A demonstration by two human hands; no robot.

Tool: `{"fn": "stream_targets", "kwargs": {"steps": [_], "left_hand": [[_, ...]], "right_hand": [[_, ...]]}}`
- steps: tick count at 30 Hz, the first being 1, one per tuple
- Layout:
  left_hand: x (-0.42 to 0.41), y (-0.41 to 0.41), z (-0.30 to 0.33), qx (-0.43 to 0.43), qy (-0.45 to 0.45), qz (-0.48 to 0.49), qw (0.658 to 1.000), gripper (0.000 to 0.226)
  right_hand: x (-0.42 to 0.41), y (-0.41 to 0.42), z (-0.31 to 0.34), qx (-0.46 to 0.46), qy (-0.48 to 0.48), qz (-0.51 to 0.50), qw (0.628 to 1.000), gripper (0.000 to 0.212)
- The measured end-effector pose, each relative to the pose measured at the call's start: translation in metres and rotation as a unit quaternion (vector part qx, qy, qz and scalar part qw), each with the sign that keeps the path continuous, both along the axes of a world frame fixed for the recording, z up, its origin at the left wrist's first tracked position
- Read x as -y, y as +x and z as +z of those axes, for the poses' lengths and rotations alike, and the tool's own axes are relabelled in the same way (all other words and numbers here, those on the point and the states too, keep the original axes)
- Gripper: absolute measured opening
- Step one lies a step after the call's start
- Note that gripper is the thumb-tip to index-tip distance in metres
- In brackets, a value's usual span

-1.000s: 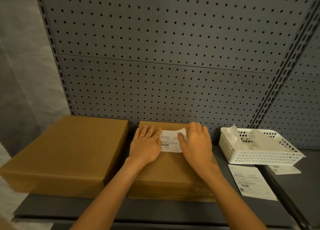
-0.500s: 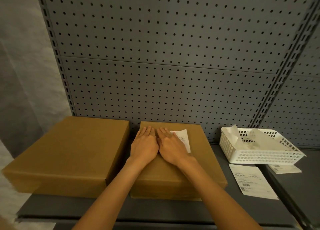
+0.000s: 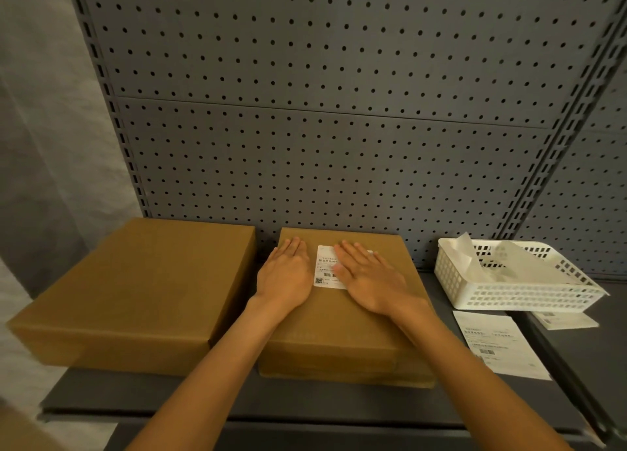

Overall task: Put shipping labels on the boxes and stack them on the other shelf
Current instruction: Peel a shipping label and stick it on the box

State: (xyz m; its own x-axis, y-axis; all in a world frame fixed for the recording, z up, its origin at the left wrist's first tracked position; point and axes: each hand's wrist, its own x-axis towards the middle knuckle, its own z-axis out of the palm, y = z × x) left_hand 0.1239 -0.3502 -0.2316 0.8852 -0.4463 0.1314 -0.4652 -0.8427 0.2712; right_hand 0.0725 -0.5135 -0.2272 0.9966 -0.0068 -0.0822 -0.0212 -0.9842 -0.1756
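Observation:
A brown cardboard box (image 3: 342, 332) lies flat in the middle of the grey shelf. A white shipping label (image 3: 324, 269) sits on its top near the far edge. My left hand (image 3: 285, 274) lies flat on the box lid just left of the label, fingers straight. My right hand (image 3: 368, 276) presses flat on the right part of the label, covering it. A second, larger brown box (image 3: 135, 291) rests to the left, with no label visible on it.
A white plastic basket (image 3: 509, 291) holding label backing paper stands at the right. A loose label sheet (image 3: 498, 343) lies on the shelf in front of it, another sheet (image 3: 565, 321) under the basket's edge. Grey pegboard (image 3: 322, 111) forms the back wall.
My right hand swept left across the label until it touched my left hand, then slid back to the right, uncovering the label's left part. My left hand stayed in place.

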Motion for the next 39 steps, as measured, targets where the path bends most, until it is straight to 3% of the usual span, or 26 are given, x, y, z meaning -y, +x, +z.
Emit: {"fn": "stream_targets", "kwargs": {"steps": [4, 13, 21, 39], "left_hand": [[0.0, 0.001, 0.0, -0.006, 0.001, 0.0, 1.0, 0.05], [0.002, 0.006, 0.012, -0.03, -0.009, -0.01, 0.999, 0.051], [0.035, 0.0, 0.014, -0.035, 0.074, -0.174, 0.981, 0.053], [0.006, 0.011, 0.004, -0.043, 0.083, -0.145, 0.985, 0.053]], "right_hand": [[0.038, -0.017, -0.002, -0.001, -0.011, -0.04, 0.999, 0.055], [0.039, -0.019, -0.007, 0.022, -0.001, -0.048, 0.999, 0.054], [0.038, -0.019, -0.008, 0.026, 0.001, -0.052, 0.998, 0.054], [0.038, -0.02, -0.004, 0.026, 0.011, -0.043, 0.999, 0.055]]}}
